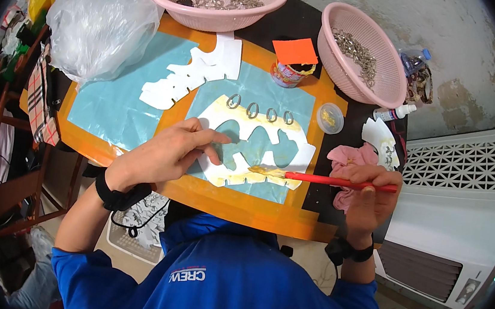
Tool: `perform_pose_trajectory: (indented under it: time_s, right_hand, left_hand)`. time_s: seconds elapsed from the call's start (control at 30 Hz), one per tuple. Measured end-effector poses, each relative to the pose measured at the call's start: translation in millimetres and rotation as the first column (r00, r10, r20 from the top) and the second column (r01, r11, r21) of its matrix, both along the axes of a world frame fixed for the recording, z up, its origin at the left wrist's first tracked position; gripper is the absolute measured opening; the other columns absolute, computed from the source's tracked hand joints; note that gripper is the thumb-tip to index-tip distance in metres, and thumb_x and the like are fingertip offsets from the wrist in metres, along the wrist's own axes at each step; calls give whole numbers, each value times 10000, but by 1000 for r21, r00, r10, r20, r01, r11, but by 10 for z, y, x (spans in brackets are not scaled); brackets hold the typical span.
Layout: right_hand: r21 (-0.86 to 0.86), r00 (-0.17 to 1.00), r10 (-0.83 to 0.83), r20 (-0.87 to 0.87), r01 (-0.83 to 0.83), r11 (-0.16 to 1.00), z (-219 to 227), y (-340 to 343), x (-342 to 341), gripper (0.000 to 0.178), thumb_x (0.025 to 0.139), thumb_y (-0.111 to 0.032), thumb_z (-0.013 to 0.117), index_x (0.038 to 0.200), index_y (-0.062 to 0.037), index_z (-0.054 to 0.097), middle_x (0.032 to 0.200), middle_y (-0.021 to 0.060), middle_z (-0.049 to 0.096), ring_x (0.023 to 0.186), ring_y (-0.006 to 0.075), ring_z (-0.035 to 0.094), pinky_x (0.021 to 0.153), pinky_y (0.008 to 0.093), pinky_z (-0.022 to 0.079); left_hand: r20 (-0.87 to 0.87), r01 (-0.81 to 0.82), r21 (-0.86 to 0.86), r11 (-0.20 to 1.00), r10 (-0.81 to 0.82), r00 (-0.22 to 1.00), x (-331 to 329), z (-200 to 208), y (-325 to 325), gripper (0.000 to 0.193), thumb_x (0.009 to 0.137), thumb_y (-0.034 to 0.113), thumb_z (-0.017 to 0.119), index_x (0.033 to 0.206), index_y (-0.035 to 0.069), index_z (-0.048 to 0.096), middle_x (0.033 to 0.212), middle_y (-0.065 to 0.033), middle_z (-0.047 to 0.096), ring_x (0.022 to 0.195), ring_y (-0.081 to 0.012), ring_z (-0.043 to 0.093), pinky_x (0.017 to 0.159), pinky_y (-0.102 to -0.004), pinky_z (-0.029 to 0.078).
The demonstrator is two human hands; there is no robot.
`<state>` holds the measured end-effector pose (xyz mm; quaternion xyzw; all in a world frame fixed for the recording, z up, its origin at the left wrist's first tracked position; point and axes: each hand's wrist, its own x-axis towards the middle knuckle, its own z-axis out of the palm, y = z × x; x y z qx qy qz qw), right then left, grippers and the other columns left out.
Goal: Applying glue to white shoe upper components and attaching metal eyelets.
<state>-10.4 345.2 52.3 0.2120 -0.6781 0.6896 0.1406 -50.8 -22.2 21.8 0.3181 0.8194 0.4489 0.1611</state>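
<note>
My right hand (370, 188) grips a red-handled brush (335, 180). Its yellow-smeared bristles lie on the lower strip of a white cut-out piece (303, 155). Fingers apart and slightly bent, my left hand (166, 149) rests at the left side of that piece and holds nothing. Yellowish paste coats the upper and lower strips of the cut-out. Along its upper edge stand several oval metal rings (253, 110). Beneath it is a blue-green sheet (205, 97) fixed to the table with orange-brown tape. Farther off lies a second white cut-out (192, 73), notched along its edge.
Two pink baskets (219, 20) of metal pieces stand at the back. Between them is a small tub (290, 74) under an orange card. To the right are a round clear container (329, 118), a pink cloth (348, 159) and a white bottle (393, 112). A plastic bag (104, 22) bulges back left.
</note>
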Motion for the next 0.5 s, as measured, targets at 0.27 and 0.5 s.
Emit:
perform_pose_trajectory:
  time_s: [0.27, 0.5]
  right_hand:
    - [-5, 989, 148, 11, -148, 989, -99, -195, -65, 198, 1037, -100, 609, 1081, -44, 424, 996, 197, 657, 924, 286, 684, 881, 493, 605]
    - [18, 967, 256, 19, -256, 967, -215, -367, -168, 193, 1038, -70, 597, 1095, -44, 415, 1022, 198, 656, 962, 289, 684, 897, 486, 601]
  left_hand:
    - [-35, 15, 8, 1000, -15, 999, -26, -22, -11, 637, 801, -145, 559, 1400, 70, 591, 1076, 12, 747, 1024, -274, 543, 988, -363, 458]
    - [-25, 15, 29, 999, -15, 1000, -19, -66, -30, 610, 837, -170, 539, 1406, 47, 582, 1108, -12, 742, 1053, -280, 537, 991, -384, 425]
